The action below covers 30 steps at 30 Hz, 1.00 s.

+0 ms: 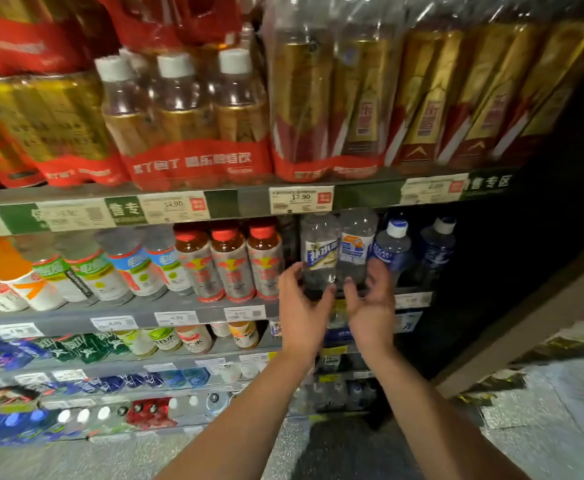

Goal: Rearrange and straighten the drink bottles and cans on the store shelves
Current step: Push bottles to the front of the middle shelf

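Note:
Two clear water bottles stand side by side on the second shelf (186,308), right of centre. The left one (319,252) has a blue and yellow label; the right one (355,244) has a blue and orange label. My left hand (301,308) wraps the base of the left bottle, fingers on its left side and thumb at its front. My right hand (370,306) cups the base of the right bottle, thumb in front and fingers curled on its right side. Both bottles are upright.
Red-capped brown bottles (230,263) stand just left of my left hand and dark blue white-capped bottles (392,249) just right of my right hand. Shrink-wrapped multipacks (193,133) fill the shelf above. Lower shelves hold more drinks. A dark end panel (508,271) closes the right side.

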### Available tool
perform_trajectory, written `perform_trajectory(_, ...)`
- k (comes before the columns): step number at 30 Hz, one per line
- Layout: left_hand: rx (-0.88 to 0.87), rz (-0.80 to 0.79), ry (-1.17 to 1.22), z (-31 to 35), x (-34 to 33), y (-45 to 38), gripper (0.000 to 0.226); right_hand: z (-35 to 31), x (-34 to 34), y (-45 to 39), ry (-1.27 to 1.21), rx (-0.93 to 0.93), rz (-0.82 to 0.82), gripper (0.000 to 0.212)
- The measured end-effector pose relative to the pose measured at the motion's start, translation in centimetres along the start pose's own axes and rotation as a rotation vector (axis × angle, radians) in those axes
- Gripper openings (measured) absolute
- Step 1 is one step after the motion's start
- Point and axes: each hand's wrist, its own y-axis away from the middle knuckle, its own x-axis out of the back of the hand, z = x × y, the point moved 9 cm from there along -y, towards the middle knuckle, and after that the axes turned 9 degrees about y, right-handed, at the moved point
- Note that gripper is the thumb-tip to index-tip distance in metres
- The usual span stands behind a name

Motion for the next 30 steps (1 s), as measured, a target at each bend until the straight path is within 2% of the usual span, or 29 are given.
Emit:
perform_trajectory(2, 0.038, 0.061, -0.011, -0.3, -1.6, -1.0, 0.072, 0.5, -0.1, -0.4, 0.031, 0.008, -0.057, 0.061)
perform_trajectory(5, 0.068, 0.152, -0.055, -0.2, -3.3, -2.0, 0.088, 0.6, 0.4, -0.7, 0.028, 0.047, -0.115, 0.058)
perform_trajectory(11, 0.029, 0.359, -0.164, 0.2, -3.1, -2.1, 0.075, 1.1, 1.1, -0.5, 0.077, 0.080, -0.181, 0.054)
perform_trajectory(14, 0.015, 0.430, -0.202, 0.5, -2.5, -1.7, 0.075, 1.0, 1.0, -0.6, 0.080, 0.103, -0.197, 0.054)
perform_trajectory(21, -0.074, 0.478, -0.307, 1.5, -1.3, -0.2, 0.069, 1.3, 1.2, -0.7, 0.084, 0.126, -0.195, 0.051)
perform_trajectory(27, -0.047, 0.597, -0.318, 2.4, -1.0, 0.5, 0.072, 1.7, 4.0, -1.1, 0.000, 0.125, -0.071, 0.030)
perform_trajectory(30, -0.124, 0.601, -0.249, 3.9, -2.3, 1.6, 0.063, 1.9, 6.1, -1.7, -0.034, 0.144, 0.001, 0.030)
